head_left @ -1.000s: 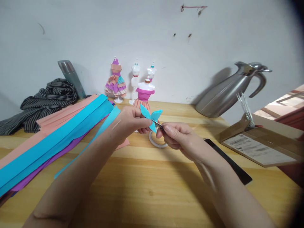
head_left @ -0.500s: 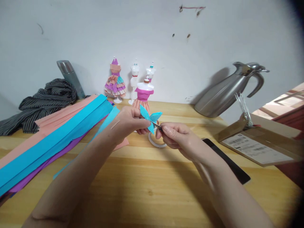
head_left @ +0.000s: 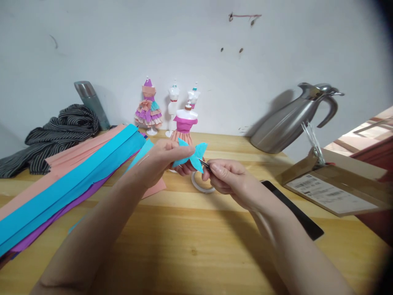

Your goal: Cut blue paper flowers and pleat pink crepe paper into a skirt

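While your left hand (head_left: 164,157) pinches a turquoise paper shape (head_left: 199,153), your right hand (head_left: 230,176) grips a slim dark tool (head_left: 205,165)

As your forearms reach in over the pale wooden table (head_left: 184,237), both hands meet near the middle of the view, above the tabletop. Your left thumb and fingers are closed on the paper shape, whose pointed lobes spread like petals. Your right thumb and fingers are clenched round the tool, its tip against the paper; whether it is tweezers or scissors, you cannot tell.

Just below, a white ring (head_left: 202,189) lies on the table. To your right is a dark phone-like slab (head_left: 294,211), then a brown cardboard box (head_left: 346,184). Its white label (head_left: 331,194) carries a barcode and printed lines, too small and blurred to read. To your left, long blue paper strips (head_left: 76,180) overlap peach and purple ones.

Farther off, behind your hands, stands a dress form (head_left: 185,123) in a magenta top and pleated peach skirt. A steel jug (head_left: 285,119) leans by the wall (head_left: 123,41) at right.
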`<state>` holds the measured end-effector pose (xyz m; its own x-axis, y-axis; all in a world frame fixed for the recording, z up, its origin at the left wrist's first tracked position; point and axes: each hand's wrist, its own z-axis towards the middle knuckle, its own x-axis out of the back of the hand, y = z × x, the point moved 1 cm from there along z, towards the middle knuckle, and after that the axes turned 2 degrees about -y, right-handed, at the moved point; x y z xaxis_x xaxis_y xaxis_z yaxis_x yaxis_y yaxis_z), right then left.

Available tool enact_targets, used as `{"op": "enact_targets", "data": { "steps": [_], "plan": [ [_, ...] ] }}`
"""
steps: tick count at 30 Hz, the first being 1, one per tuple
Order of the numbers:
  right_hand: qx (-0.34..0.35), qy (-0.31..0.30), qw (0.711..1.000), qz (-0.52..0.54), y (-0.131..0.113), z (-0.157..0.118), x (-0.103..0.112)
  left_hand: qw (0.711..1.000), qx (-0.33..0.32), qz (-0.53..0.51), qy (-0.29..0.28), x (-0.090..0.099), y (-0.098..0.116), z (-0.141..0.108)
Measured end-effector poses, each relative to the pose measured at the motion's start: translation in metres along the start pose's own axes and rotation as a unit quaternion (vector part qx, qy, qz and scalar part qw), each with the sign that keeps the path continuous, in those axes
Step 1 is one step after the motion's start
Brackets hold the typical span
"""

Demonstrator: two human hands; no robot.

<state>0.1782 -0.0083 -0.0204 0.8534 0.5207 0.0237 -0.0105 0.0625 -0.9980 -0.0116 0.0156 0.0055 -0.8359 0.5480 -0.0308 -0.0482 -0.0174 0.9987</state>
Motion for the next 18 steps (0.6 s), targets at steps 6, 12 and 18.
{"op": "enact_targets", "data": {
  "steps": [6,12,18],
  "plan": [
    [-0.001,-0.004,1.0,0.005,0.0022,0.001,0.0007,0.999,0.023,-0.029,0.039,-0.0018,-0.0018,0.0047],
    [0.003,-0.003,1.0,0.013,0.0019,0.0007,0.0007,0.999,0.022,-0.017,0.039,-0.0004,-0.0006,0.0014],
    [0.0,0.005,1.0,0.009,0.0008,0.0006,0.0,0.999,0.019,-0.007,0.03,0.0031,-0.007,0.003]
  ]
}}
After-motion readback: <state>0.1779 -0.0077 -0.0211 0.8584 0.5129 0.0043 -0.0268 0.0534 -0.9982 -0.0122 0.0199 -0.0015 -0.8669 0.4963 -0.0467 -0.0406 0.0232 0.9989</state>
